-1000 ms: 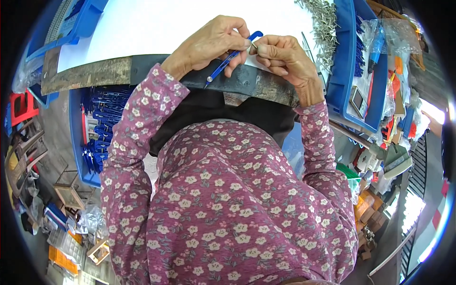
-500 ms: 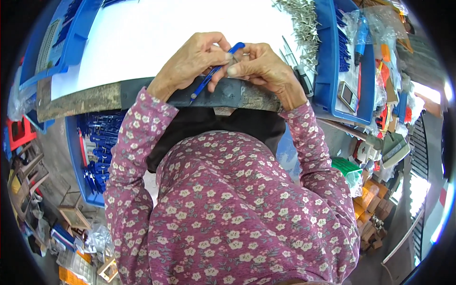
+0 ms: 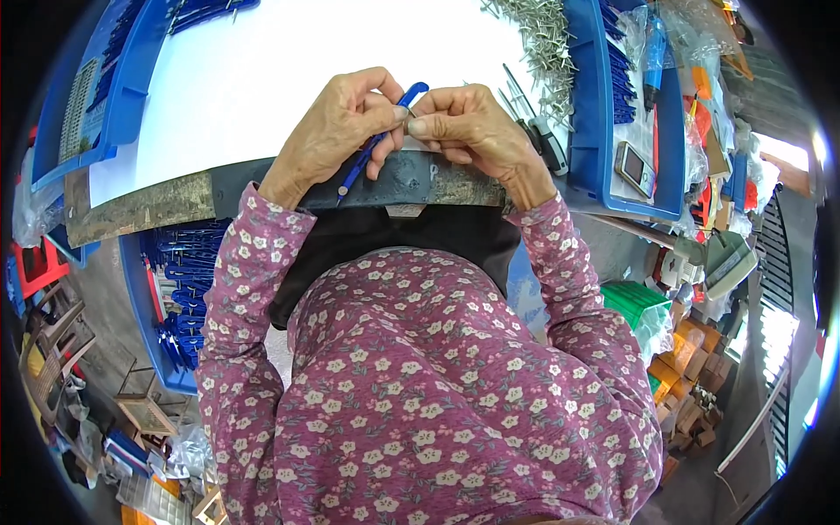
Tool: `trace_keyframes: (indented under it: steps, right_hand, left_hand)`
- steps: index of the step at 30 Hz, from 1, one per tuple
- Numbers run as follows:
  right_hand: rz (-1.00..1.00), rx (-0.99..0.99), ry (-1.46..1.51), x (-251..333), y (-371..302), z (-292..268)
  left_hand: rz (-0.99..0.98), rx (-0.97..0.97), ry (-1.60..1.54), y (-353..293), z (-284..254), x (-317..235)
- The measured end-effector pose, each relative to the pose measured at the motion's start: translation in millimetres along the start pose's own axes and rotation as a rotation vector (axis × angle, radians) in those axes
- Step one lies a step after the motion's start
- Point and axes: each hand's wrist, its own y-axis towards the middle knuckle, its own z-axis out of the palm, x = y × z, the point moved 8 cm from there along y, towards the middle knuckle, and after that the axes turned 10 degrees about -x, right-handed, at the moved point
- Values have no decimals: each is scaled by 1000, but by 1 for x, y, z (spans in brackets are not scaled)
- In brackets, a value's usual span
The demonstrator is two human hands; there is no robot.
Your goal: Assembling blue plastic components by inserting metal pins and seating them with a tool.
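Note:
My left hand (image 3: 343, 122) grips a slender blue plastic piece (image 3: 352, 175), slanted over the near edge of the table. Its curved upper end sticks out past the fingers, while the lower end shows a round silver stud and a dark point. Right beside it, my right hand (image 3: 472, 128) is closed in a pinch. Between thumb and index finger a thin silver metal piece (image 3: 413, 112) just shows against the blue piece; the fingertips hide most of it. A heap of similar-looking silver metal pieces (image 3: 549, 66) lies beyond my right hand.
Pointed metal tools with a dark and silver handle (image 3: 547, 140) lie right of my right hand. A blue bin (image 3: 595, 166) holds blue pieces and a small handheld device (image 3: 634, 168). Another blue bin (image 3: 131, 109) stands left. Below the table edge, a bin of blue pieces (image 3: 192, 271) sits left.
Both hands and the blue piece sit slightly further left in the picture, and the surroundings have shifted a little too. My right fingers have drawn in to a tighter pinch beside the blue piece.

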Motion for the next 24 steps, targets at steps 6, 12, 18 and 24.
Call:
trace_keyframes:
  steps: [6,12,18,24]
  right_hand:
    - [26,-19,-104,-4,2,2]
    - [44,15,-47,1,-3,0]
    - [31,27,56,3,-2,2]
    - [-75,-177,-268,9,2,-2]
  left_hand:
    - [7,15,-14,0,1,4]
    - [-8,31,41,0,-2,6]
    - [12,16,37,-3,0,0]
    - [20,-31,3,-2,-6,8]
